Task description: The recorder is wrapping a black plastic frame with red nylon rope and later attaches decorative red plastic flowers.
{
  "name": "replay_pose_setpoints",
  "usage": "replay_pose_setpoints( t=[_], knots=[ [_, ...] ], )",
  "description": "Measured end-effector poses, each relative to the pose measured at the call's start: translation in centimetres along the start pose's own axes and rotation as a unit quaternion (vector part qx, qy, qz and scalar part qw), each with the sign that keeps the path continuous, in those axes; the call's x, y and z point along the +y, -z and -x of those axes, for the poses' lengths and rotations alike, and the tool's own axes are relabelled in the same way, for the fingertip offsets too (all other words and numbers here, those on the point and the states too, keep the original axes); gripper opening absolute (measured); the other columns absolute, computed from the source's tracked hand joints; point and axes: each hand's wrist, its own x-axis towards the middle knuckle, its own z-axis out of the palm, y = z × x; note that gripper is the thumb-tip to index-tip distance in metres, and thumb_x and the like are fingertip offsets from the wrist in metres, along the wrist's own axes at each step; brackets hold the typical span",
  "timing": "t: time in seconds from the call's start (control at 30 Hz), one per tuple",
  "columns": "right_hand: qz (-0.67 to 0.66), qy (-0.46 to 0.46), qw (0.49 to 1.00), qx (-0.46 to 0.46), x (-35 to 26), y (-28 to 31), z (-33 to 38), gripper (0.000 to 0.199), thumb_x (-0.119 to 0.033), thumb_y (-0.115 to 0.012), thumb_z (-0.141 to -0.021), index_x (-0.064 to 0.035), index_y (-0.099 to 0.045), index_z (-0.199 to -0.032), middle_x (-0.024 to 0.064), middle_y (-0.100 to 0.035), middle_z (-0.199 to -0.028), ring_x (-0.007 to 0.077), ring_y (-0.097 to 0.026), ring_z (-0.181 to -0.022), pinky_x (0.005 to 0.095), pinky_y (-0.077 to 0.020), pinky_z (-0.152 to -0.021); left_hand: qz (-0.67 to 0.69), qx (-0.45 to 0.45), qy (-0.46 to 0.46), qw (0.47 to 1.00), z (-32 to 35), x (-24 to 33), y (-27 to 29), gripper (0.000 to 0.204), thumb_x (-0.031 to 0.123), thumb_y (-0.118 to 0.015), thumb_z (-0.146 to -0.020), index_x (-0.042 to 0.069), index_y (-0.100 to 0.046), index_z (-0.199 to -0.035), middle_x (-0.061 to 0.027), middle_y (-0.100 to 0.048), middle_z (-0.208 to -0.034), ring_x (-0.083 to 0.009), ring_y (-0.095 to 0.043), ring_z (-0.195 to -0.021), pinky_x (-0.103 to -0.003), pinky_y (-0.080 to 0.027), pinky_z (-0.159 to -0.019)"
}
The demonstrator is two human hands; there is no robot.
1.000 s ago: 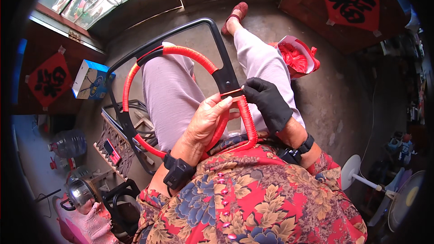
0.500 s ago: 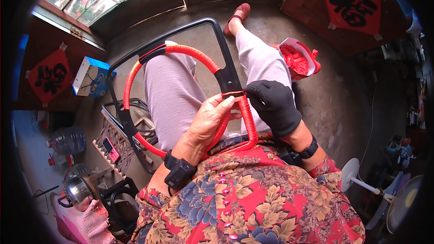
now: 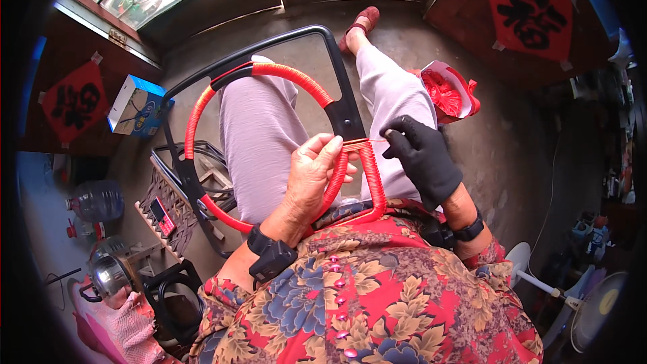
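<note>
Across my lap lies a black frame (image 3: 345, 119) with a round ring inside a squarish outer loop. Red cord wrapping (image 3: 301, 81) covers much of the ring and the lower bar (image 3: 374, 178). My left hand (image 3: 306, 172), bare, closes on the frame where the wrapped bars meet the black plate, thumb on top and fingers partly hidden beneath. A thin strand of red cord (image 3: 375, 140) runs from this junction to my right hand (image 3: 424, 158). In a black glove, that hand pinches the strand between thumb and forefinger, a little right of the frame.
To the left are a blue and white carton (image 3: 139, 106), a woven-top stool (image 3: 178, 219) with a red phone (image 3: 162, 217) on it, and a metal pot (image 3: 111, 282). An open box with red plastic (image 3: 448, 93) stands beyond my right leg. A white fan (image 3: 596, 313) is at lower right.
My right hand has moved away from the junction to the right, and the red strand now shows stretched between it and the frame. My left hand keeps its hold there.
</note>
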Motion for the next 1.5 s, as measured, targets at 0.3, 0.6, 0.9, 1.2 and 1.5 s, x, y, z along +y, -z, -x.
replay_pose_setpoints(
  t=[0.3, 0.6, 0.9, 1.2, 1.5],
  knots=[
    [0.302, 0.225, 0.926, -0.030, -1.5, -0.5, -0.2, 0.006, -0.013, -0.060, -0.083, -0.0082, -0.058, -0.079, 0.0138, -0.061, -0.066, 0.0325, -0.063, -0.062, 0.0398, -0.0483, -0.054, -0.057, -0.012, -0.039, 0.998, 0.3, -0.3, -0.1, 0.017, 0.014, -0.060, -0.093, 0.001, -0.054, -0.103, -0.0143, -0.068, -0.086, -0.0158, -0.066, -0.063, -0.025, -0.056, -0.055],
    [0.314, 0.241, 0.918, -0.008, -1.9, -1.2, -0.8, 0.010, -0.012, -0.060, -0.078, -0.0087, -0.053, -0.072, 0.0134, -0.058, -0.064, 0.0341, -0.060, -0.060, 0.0420, -0.0461, -0.053, -0.077, -0.007, -0.018, 0.997, -0.1, -0.2, 0.2, 0.030, 0.011, -0.064, -0.090, -0.001, -0.047, -0.112, -0.0129, -0.067, -0.083, -0.0149, -0.064, -0.060, -0.024, -0.053, -0.051],
    [-0.045, -0.058, 0.985, -0.154, 2.3, -0.8, -0.5, 0.012, -0.009, -0.056, -0.085, -0.0003, -0.062, -0.090, 0.0112, -0.063, -0.076, 0.0156, -0.059, -0.068, 0.0286, -0.0478, -0.066, -0.026, -0.003, -0.005, 1.000, 0.5, -0.9, 0.7, 0.018, 0.022, -0.056, -0.095, 0.005, -0.050, -0.100, -0.0165, -0.066, -0.080, -0.0206, -0.066, -0.058, -0.027, -0.056, -0.050],
    [-0.143, -0.134, 0.969, -0.153, 1.7, -0.6, -1.9, 0.018, -0.017, -0.065, -0.086, 0.0011, -0.066, -0.088, 0.0030, -0.065, -0.077, 0.0097, -0.059, -0.072, 0.0252, -0.0486, -0.069, -0.041, -0.010, 0.023, 0.999, 0.9, -0.6, 0.4, 0.016, 0.019, -0.058, -0.094, 0.005, -0.050, -0.095, -0.0176, -0.066, -0.082, -0.0223, -0.067, -0.061, -0.028, -0.057, -0.052],
    [-0.203, -0.097, 0.961, -0.160, 1.8, -0.8, -1.7, 0.019, -0.019, -0.065, -0.088, 0.0003, -0.065, -0.090, 0.0022, -0.063, -0.077, 0.0094, -0.057, -0.070, 0.0262, -0.0490, -0.068, -0.076, -0.002, 0.004, 0.997, 0.3, -0.2, 0.0, 0.015, 0.018, -0.054, -0.095, 0.004, -0.050, -0.098, -0.0160, -0.066, -0.086, -0.0185, -0.065, -0.060, -0.027, -0.055, -0.051]
  ],
)
